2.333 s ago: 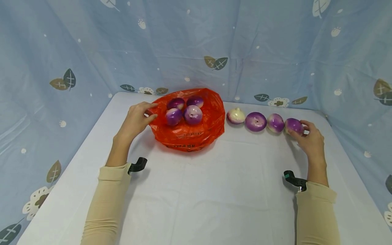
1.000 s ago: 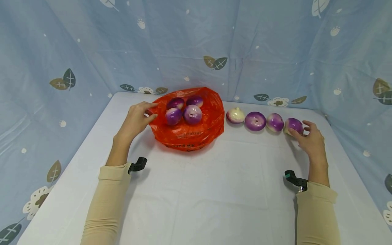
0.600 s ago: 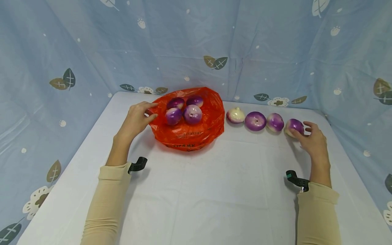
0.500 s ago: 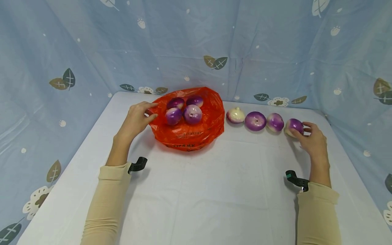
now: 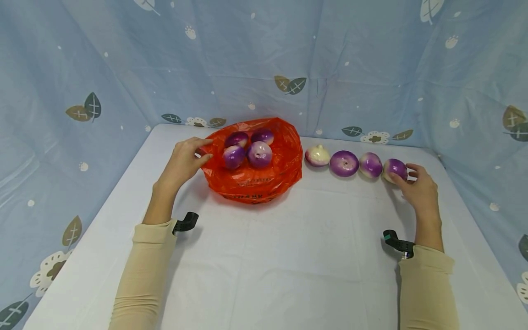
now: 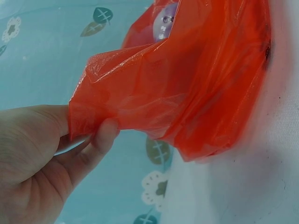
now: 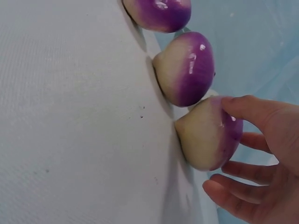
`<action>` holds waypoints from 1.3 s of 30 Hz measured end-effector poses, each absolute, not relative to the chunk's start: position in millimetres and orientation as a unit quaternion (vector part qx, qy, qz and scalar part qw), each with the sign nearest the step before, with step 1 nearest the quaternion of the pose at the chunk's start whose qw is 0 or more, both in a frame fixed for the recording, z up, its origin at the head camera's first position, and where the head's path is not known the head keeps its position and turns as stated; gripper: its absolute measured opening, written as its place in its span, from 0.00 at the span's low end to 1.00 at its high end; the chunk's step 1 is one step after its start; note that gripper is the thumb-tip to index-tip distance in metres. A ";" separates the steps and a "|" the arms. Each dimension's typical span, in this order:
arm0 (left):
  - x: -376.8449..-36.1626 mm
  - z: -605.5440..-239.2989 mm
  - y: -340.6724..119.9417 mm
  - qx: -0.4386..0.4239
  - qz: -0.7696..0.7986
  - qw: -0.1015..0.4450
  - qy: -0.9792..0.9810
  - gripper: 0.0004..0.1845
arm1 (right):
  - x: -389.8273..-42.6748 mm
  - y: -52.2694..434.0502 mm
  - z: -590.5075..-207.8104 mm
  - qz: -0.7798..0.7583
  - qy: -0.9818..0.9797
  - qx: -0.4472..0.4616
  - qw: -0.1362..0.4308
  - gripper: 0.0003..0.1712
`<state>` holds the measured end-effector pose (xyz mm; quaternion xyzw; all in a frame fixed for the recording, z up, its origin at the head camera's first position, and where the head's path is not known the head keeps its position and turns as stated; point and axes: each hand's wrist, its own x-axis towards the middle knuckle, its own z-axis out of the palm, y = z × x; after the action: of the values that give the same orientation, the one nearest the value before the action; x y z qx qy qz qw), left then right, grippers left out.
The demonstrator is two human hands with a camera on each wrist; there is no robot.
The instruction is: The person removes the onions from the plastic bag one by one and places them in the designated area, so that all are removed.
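I had the left hand (image 5: 183, 160) pinching the left edge of the red plastic bag (image 5: 286, 158) between thumb and fingers; four glossy purple onions (image 5: 260, 154) lay inside its spread mouth. The right hand (image 5: 421, 188) had a narrow, onion-wide grip on the end onion (image 5: 394, 168), the rightmost of a row of four on the white table (image 5: 297, 256), right of the bag. This onion sat beside the next onion (image 5: 371, 165); I could not confirm contact.

Recommended handling, in my judgement: seat thumb and fingers on opposite sides, press lightly because the glossy skin might slip, and avoid nudging the neighbour. Hold the bag edge without tugging.

Markings: the bag's near wall bore black lettering (image 5: 247, 196), apparently "THANK". A smaller line above was illegible. I identified no brand.
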<state>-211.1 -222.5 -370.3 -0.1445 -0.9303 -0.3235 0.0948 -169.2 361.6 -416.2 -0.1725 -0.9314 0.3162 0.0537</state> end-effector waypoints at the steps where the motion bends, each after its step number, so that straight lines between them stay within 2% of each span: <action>1: -211.0 -370.2 -222.5 -0.144 -0.324 0.095 -0.930 0.23 | -168.8 361.7 -415.4 0.314 -0.932 -0.169 0.057 0.47; 22: -209.7 -368.5 -222.6 -0.144 -0.320 0.097 -0.931 0.22 | -162.5 337.8 -378.0 0.285 -0.940 -0.125 0.144 0.43; 39: -209.7 -368.2 -222.7 -0.139 -0.321 0.092 -0.932 0.23 | -166.8 288.7 -365.9 0.284 -0.941 -0.048 0.177 0.41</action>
<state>-209.7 -222.7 -368.2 -0.1395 -0.9320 -0.3215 0.0921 -166.8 288.7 -365.9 -0.0479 -0.9412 0.2839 0.1769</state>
